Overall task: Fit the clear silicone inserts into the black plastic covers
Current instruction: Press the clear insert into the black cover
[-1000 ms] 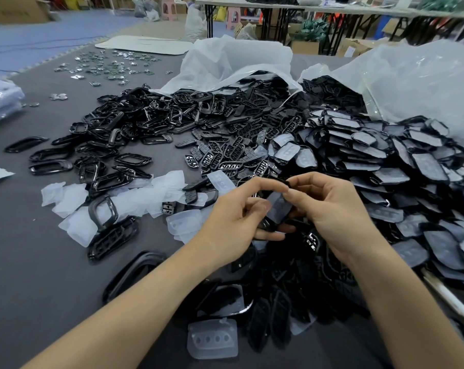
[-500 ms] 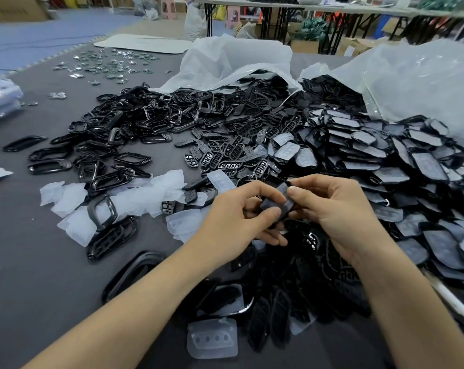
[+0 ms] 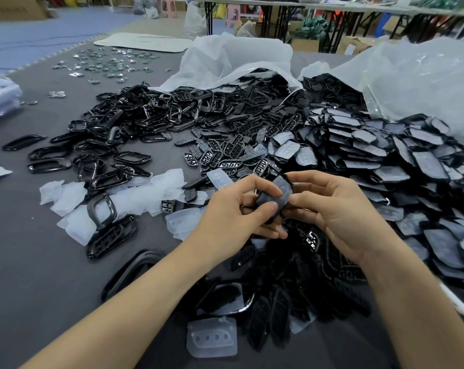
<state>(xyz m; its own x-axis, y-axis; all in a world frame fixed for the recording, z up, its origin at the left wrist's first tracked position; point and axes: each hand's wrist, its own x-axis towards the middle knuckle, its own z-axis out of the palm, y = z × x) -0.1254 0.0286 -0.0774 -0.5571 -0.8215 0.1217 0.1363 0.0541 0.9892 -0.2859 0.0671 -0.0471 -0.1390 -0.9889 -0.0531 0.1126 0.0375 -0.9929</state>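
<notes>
A black plastic cover [image 3: 277,197] with a clear silicone insert lying in it is held above the table between both hands. My left hand [image 3: 236,211] pinches its left and lower edge with thumb and fingers. My right hand [image 3: 332,209] grips its right side, index finger curled over the top edge. Loose clear inserts [image 3: 142,195] lie on the table to the left, and one more insert [image 3: 212,338] lies near the front. A dark pile of bare covers [image 3: 300,283] sits under my hands.
Covers with inserts in them [image 3: 401,171] are heaped on the right beside a white plastic bag [image 3: 425,83]. Black frames [image 3: 113,139] spread across the left and middle of the grey table [image 3: 33,275]. Small metal parts [image 3: 108,65] lie at the far left.
The cover has turned in my hands so its insert side faces up. My left thumb has slid along its lower edge. Both hands stay in place.
</notes>
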